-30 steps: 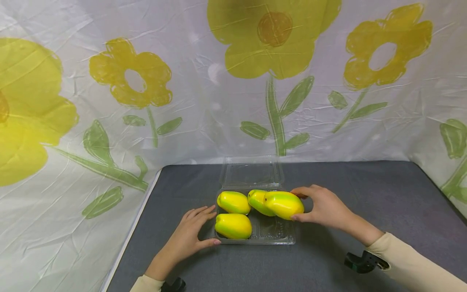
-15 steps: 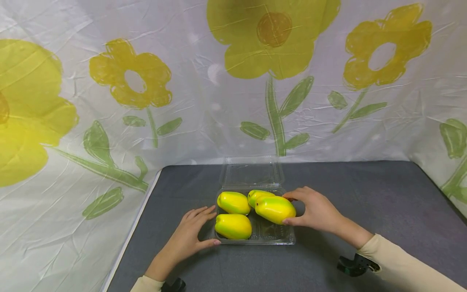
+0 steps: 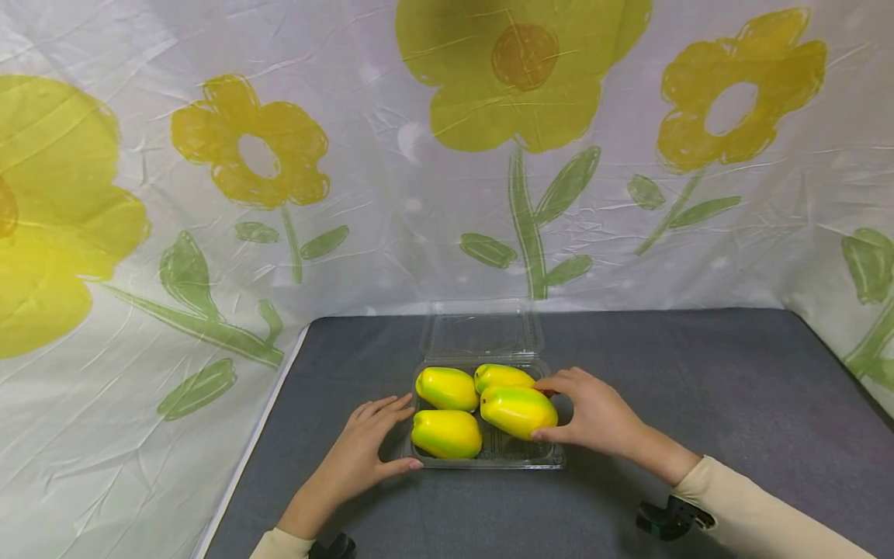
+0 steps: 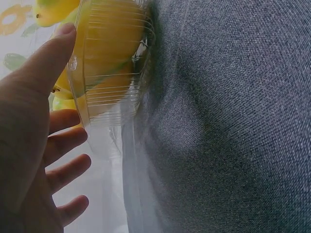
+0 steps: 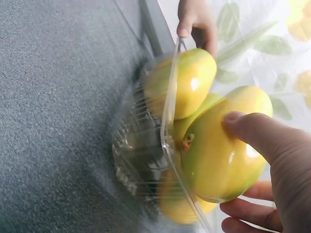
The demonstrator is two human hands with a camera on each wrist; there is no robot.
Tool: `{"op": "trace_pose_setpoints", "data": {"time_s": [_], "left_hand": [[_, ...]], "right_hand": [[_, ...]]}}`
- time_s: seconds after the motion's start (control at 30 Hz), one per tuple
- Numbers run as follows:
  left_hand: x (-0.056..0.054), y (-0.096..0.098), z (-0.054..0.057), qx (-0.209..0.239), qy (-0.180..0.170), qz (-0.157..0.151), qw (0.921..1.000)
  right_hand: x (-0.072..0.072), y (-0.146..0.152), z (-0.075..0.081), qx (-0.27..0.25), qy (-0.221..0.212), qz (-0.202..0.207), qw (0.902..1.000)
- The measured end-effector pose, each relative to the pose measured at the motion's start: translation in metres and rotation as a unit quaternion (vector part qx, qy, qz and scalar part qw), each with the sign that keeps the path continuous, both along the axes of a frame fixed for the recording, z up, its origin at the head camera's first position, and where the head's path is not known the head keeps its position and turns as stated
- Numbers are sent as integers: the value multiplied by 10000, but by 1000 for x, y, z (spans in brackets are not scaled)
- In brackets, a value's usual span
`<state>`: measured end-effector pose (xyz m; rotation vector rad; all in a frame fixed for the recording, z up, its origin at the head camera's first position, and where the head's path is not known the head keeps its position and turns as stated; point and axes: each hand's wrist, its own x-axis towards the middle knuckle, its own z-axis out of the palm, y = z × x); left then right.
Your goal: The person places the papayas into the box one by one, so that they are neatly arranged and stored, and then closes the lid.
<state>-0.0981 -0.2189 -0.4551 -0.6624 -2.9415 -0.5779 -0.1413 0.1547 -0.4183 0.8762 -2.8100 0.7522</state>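
Note:
My right hand (image 3: 594,407) grips a yellow-green mango (image 3: 518,412) by one end, thumb on the near side and fingers on the far side. It is held over the front right part of a clear plastic clamshell box (image 3: 503,464). In the right wrist view the held mango (image 5: 228,150) sits above the box rim. Three other mangoes lie in the box: one back left (image 3: 447,388), one front left (image 3: 445,434) and one back right (image 3: 499,376), partly hidden. My left hand (image 3: 359,450) is spread at the box's left side, thumb and fingertips right at the rim.
The box's clear lid (image 3: 482,330) lies folded back behind it. A dark grey cloth (image 3: 698,373) covers the table. A white curtain (image 3: 363,194) printed with yellow flowers hangs along the back and sides.
My right hand has moved left and nearer to me with its mango, over the front right of the box, baring more of the back right mango. The left hand has stayed put.

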Motion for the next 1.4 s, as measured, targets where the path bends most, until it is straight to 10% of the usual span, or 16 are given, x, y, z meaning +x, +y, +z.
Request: {"op": "trace_pose_setpoints", "data": {"time_s": [1.4], "left_hand": [[-1,1,-2,-82,-61,21,9999]], "right_hand": [[8,-17,-21,618,381,23,9974]]}}
